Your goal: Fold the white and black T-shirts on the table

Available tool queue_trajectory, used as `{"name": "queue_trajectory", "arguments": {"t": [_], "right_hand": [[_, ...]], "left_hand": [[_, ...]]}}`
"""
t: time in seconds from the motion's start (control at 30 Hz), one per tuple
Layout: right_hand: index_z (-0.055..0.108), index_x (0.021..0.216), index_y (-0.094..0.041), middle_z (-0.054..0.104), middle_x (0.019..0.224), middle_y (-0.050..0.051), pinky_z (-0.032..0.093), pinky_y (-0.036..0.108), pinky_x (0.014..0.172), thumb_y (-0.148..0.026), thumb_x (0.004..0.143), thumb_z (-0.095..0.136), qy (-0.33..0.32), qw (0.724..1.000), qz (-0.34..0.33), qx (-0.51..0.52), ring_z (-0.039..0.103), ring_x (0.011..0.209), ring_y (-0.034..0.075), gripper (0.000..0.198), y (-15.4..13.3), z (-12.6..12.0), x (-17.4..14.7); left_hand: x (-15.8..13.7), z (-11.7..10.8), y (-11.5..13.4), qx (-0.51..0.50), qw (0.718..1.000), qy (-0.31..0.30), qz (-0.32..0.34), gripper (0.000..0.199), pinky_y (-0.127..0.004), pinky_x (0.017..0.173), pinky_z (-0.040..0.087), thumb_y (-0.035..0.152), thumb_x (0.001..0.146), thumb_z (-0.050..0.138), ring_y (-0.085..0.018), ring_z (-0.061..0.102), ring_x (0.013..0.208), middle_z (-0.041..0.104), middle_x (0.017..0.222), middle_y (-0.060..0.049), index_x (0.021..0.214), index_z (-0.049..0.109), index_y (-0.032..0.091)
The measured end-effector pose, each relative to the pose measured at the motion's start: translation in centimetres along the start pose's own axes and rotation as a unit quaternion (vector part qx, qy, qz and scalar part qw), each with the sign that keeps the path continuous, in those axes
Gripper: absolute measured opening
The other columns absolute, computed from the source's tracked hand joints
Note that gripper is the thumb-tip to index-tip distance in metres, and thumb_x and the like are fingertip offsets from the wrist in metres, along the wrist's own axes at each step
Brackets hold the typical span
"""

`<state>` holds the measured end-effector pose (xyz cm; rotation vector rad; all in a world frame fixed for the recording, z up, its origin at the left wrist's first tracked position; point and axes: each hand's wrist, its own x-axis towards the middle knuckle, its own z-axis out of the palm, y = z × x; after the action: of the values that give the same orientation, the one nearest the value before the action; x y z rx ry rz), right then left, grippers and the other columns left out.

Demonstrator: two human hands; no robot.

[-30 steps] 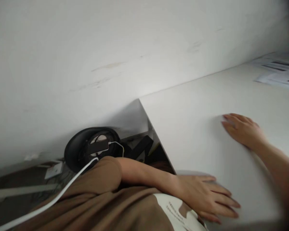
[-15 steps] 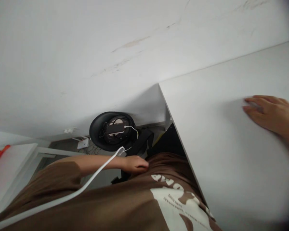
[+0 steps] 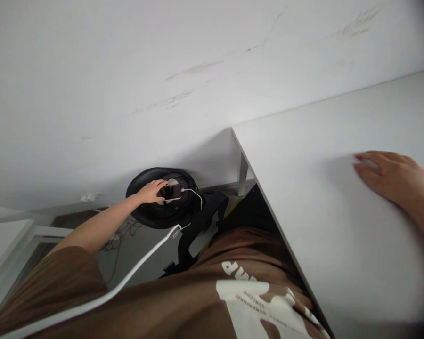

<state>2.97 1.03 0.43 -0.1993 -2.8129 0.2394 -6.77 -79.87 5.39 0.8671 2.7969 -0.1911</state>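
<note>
My left hand [image 3: 151,192] is at the left end of a dark, flat phone [image 3: 173,191], with fingers on its far side and the thumb along its near edge. The phone lies in a black round seat or tub [image 3: 136,184], on top of cables and a pale round thing. A white cable [image 3: 192,190] is plugged into the phone's right end. On the white tabletop [image 3: 304,155] at the right rests my right hand [image 3: 392,176], holding nothing, its thumb and index finger apart.
A thick white cable [image 3: 137,268] runs across my front from the lower left. Black straps [image 3: 198,230] hang beside the seat. Behind stands a scuffed white wall [image 3: 127,70]; loose cords [image 3: 122,235] lie on the floor. A white cabinet [image 3: 7,249] is at left.
My left hand has moved from beside my shirt out to the phone in the black seat and taken hold of its left end. My right hand stays on the tabletop.
</note>
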Motion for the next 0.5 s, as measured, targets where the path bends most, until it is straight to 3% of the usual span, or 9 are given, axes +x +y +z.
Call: {"name": "queue_trajectory", "arguments": {"t": [0.17,0.5], "right_hand": [[0.058,0.14,-0.026,0.058,0.144,0.01,0.035,0.04,0.117,-0.054,0.102,0.033,0.012,1.0,-0.01,0.009,0.051,0.135,0.028,0.054,0.4,0.2,-0.4],[0.055,0.148,-0.029,0.056,0.149,0.007,0.03,0.03,0.117,-0.059,0.103,0.032,0.026,0.999,0.009,0.019,0.046,0.141,0.022,0.059,1.5,1.1,-1.1]], "left_hand": [[1.6,1.1,-0.1,0.006,0.997,-0.063,0.038,0.092,-0.043,0.115,0.035,0.048,0.08,0.074,-0.036,0.042,0.144,0.042,0.159,-0.015,0.16,0.034,0.024],[1.8,1.2,0.8,-0.12,0.992,-0.033,0.02,0.086,-0.043,0.121,0.027,0.038,0.074,0.078,-0.037,0.045,0.141,0.052,0.15,-0.013,0.153,0.047,0.025]]}}
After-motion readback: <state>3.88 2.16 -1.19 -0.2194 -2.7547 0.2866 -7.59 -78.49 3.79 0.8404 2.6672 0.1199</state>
